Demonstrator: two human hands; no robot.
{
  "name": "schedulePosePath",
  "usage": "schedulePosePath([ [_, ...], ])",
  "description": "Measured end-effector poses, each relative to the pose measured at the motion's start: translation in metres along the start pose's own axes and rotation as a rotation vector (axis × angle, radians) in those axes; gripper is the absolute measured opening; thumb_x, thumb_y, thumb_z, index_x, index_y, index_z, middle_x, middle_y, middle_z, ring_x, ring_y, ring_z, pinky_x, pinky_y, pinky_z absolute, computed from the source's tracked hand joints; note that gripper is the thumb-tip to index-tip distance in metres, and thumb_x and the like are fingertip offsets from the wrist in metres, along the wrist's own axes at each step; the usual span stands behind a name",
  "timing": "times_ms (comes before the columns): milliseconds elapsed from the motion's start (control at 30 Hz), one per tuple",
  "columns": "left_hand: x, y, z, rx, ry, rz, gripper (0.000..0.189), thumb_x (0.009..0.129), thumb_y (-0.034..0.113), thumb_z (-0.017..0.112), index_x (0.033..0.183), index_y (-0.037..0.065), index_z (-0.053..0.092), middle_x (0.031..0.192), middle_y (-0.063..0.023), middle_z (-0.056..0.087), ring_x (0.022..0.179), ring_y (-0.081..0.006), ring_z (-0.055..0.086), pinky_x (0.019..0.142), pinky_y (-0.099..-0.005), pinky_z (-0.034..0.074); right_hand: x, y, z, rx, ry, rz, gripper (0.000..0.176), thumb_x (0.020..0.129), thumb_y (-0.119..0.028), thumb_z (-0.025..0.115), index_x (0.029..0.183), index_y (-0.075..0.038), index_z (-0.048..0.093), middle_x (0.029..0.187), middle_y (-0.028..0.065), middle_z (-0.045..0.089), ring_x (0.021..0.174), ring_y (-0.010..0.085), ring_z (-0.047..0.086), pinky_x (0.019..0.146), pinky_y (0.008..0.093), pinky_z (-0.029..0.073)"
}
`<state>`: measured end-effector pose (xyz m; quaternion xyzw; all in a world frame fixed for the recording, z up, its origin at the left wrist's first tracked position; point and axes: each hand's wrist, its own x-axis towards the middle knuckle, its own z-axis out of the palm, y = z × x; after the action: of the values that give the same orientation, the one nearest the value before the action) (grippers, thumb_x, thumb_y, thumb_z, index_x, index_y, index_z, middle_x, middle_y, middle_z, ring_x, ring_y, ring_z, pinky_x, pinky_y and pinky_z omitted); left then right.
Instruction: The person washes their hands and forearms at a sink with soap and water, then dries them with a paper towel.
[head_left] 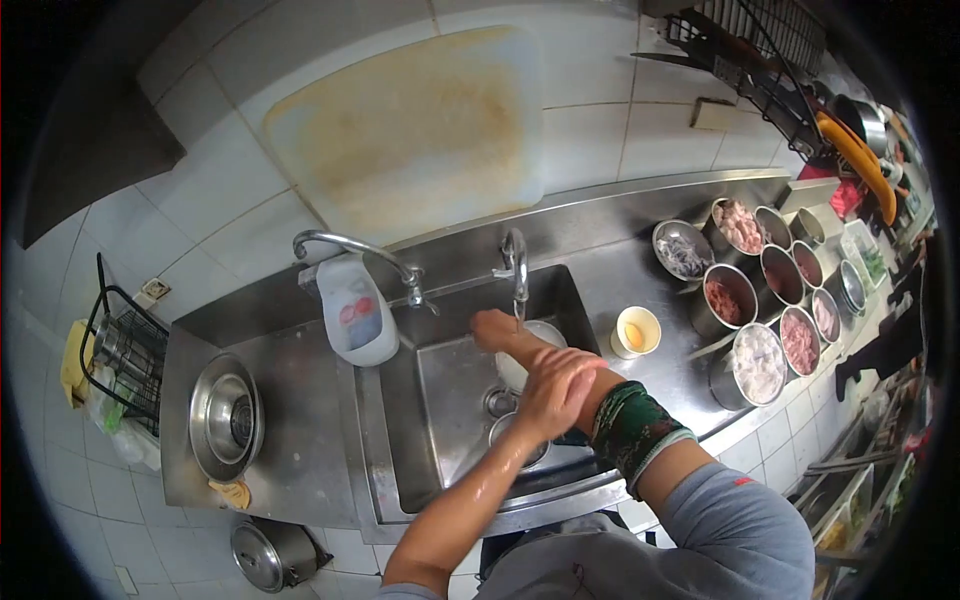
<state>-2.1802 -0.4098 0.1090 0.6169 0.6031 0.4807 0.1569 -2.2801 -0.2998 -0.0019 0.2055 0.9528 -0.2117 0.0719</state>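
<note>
The left hand (pixel 557 392) is wrapped around the wet-looking right forearm (pixel 537 349), which reaches over the sink (pixel 400 430), while the right hand (pixel 493 330) is beside the spout of the tap (pixel 516 262), with no held thing visible and its finger closure impossible to tell. Slick skin could make the left hand slip, jolting the right forearm into the spout or the white bowl (pixel 515 372) below, and water running toward the elbow could soak the green sleeve (pixel 632 428). A careless outward swing could tip the pale cup (pixel 648 335) on the table (pixel 640 280), or flick drops into it.
</note>
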Motion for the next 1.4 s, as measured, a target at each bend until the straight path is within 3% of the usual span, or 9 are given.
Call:
schedulePosePath([
  [100, -0.033, -0.007, 0.018, -0.021, 0.233, -0.023, 0.042, 0.093, 0.03, 0.045, 0.127, 0.004, 0.048, 0.129, -0.0158, 0.049, 0.124, -0.0354, 0.041, 0.106, -0.0454, 0.023, 0.023, 0.01, 0.015, 0.077, 0.161, -0.052, 0.017, 0.079, -0.012, 0.054, 0.086, -0.004, 0.067, 0.088, 0.0135, 0.068, 0.085, 0.0314, 0.066, 0.067, 0.0434, 0.053],
  [233, -0.042, -0.025, 0.039, -0.114, 0.433, -0.613, 0.079, 0.092, 0.041, 0.048, 0.143, -0.003, 0.007, 0.144, -0.0277, 0.021, 0.132, -0.0345, 0.031, 0.108, -0.0425, 0.022, 0.022, 0.007, 0.012, 1.734, 0.14, 0.347, 0.023, 0.09, -0.017, 0.044, 0.102, -0.001, 0.056, 0.088, 0.0134, 0.064, 0.077, 0.0296, 0.064, 0.067, 0.0404, 0.055],
  [467, 0.008, -0.087, 0.009, -1.054, 0.475, -0.92, 0.049, 0.083, 0.044, 0.062, 0.116, 0.009, 0.051, 0.102, -0.0097, 0.059, 0.089, -0.0219, 0.059, 0.073, -0.0357, 0.05, -0.014, 0.005, 0.008, 2.641, 0.362, 0.346, 0.031, 0.093, -0.021, 0.041, 0.109, 0.006, 0.049, 0.1, 0.0243, 0.061, 0.082, 0.0324, 0.065, 0.07, 0.0372, 0.057],
  [633, 0.004, -0.239, 0.057, -1.377, 0.726, -0.891, 0.032, 0.09, 0.038, 0.053, 0.106, 0.01, 0.056, 0.095, -0.0057, 0.059, 0.082, -0.0176, 0.059, 0.074, -0.0315, 0.048, -0.115, -0.025, -0.093, 0.952, -0.035, 0.285, 0.05, 0.093, -0.036, 0.041, 0.136, -0.011, 0.038, 0.142, 0.0116, 0.037, 0.133, 0.0268, 0.03, 0.108, 0.0426, 0.024],
  [767, 0.019, -0.236, 0.058, -1.717, 0.9, -0.688, 0.026, 0.09, 0.036, 0.053, 0.087, 0.011, 0.055, 0.08, -0.0032, 0.058, 0.072, -0.0156, 0.056, 0.068, -0.03, 0.048, -0.11, -0.024, -0.048, 0.436, 0.373, 0.111, 0.049, 0.093, -0.031, 0.043, 0.133, -0.002, 0.038, 0.142, 0.0177, 0.034, 0.135, 0.0286, 0.026, 0.11, 0.0418, 0.021],
  [1067, 0.067, -0.217, 0.053, -1.958, 1.117, -0.462, 0.014, 0.081, 0.016, 0.059, 0.075, 0.003, 0.057, 0.073, -0.007, 0.06, 0.068, -0.0178, 0.057, 0.069, -0.0308, 0.05, -0.157, -0.012, 0.012, 1.24, 0.74, 0.124, 0.047, 0.093, -0.028, 0.05, 0.125, 0.006, 0.043, 0.132, 0.0231, 0.043, 0.126, 0.0295, 0.041, 0.104, 0.039, 0.034],
  [1133, 0.052, -0.196, 0.055, -1.969, 1.066, -0.353, 0.02, 0.084, 0.019, 0.055, 0.083, -0.001, 0.06, 0.085, -0.011, 0.063, 0.081, -0.0208, 0.06, 0.079, -0.033, 0.05, -0.141, 0.006, -0.009, 2.276, 0.04, 0.137, 0.041, 0.091, -0.025, 0.054, 0.118, 0.005, 0.047, 0.109, 0.0207, 0.057, 0.102, 0.0265, 0.058, 0.086, 0.0391, 0.048],
  [1300, 0.023, -0.154, 0.024, -1.688, 0.773, -0.455, 0.033, 0.091, 0.018, 0.045, 0.113, -0.006, 0.052, 0.117, -0.0166, 0.055, 0.114, -0.0282, 0.05, 0.102, -0.0407, 0.04, -0.099, 0.004, 0.006, 2.481, -0.125, -0.138, 0.037, 0.093, -0.034, 0.052, 0.111, -0.002, 0.052, 0.09, 0.0116, 0.062, 0.078, 0.0231, 0.062, 0.072, 0.0337, 0.052],
  [1400, 0.005, -0.13, 0.021, -1.48, 0.622, -0.637, 0.037, 0.096, 0.019, 0.039, 0.125, -0.004, 0.043, 0.128, -0.016, 0.047, 0.12, -0.026, 0.045, 0.102, -0.038, 0.038, -0.062, 0.023, 0.027, 2.652, 0.343, 0.238, 0.027, 0.091, -0.029, 0.057, 0.104, -0.005, 0.056, 0.086, 0.0073, 0.062, 0.077, 0.0232, 0.061, 0.067, 0.0366, 0.052],
])
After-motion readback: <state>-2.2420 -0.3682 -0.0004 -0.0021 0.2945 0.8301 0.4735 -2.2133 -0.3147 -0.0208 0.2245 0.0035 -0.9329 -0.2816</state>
